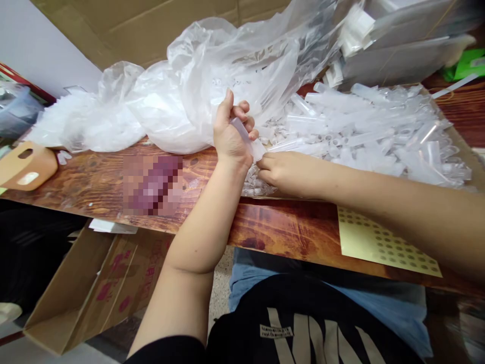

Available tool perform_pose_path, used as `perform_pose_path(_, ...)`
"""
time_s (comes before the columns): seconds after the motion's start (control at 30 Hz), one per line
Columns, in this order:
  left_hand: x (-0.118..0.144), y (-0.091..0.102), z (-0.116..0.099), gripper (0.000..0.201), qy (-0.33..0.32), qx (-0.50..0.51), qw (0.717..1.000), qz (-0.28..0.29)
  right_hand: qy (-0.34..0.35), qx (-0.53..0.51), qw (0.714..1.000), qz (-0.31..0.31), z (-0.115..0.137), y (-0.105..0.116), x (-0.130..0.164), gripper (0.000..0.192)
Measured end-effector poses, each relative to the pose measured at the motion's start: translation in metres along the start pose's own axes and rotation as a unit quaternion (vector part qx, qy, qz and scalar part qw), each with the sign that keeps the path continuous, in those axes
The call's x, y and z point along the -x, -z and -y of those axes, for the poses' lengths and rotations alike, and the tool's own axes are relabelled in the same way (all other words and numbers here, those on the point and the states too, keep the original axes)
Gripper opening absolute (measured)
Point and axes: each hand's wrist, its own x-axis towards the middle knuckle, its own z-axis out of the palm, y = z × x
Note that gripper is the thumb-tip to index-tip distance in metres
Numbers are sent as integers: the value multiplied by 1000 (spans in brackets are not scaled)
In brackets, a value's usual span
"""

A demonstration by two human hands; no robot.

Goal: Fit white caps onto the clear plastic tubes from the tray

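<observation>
Taking the left hand as the clock's centre, an orange container (40, 169) is sitting at nine o'clock on the wooden table (280, 227). A cardboard box (117, 283) is standing lower down, between seven and eight, while a pixelated purplish item (155, 184) is lying at eight. Clear plastic bags (170, 106) are bulging at ten. The left hand (233, 134) is curling its fingers loosely round a frosted tube (241, 129) — thumb pointing up. At four o'clock, the right hand (282, 169) is bunching its fingertips against the tube's lower end; whether they are gripping it, I cannot tell. More tubes (359, 126) are heaping up at three — a yellow dotted sheet (364, 237) is lying at four, farther out.
</observation>
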Motion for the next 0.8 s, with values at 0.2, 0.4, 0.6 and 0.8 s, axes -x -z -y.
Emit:
perform_pose_path(0.2,11,-6,-5,48,72,43,996,-5,-31,-100,977,-185,-6,-10,35,13)
perform_pose_path(0.4,19,-9,-4,43,162,110,980,-13,-47,-157,869,-467,16,-6,48,11)
perform_pose_path(0.6,15,-5,0,46,159,74,984,-15,-65,-113,862,-490,21,-12,42,14)
perform_pose_path(0.8,24,-9,-9,57,132,48,990,-14,-119,-95,871,-468,26,-16,43,16)
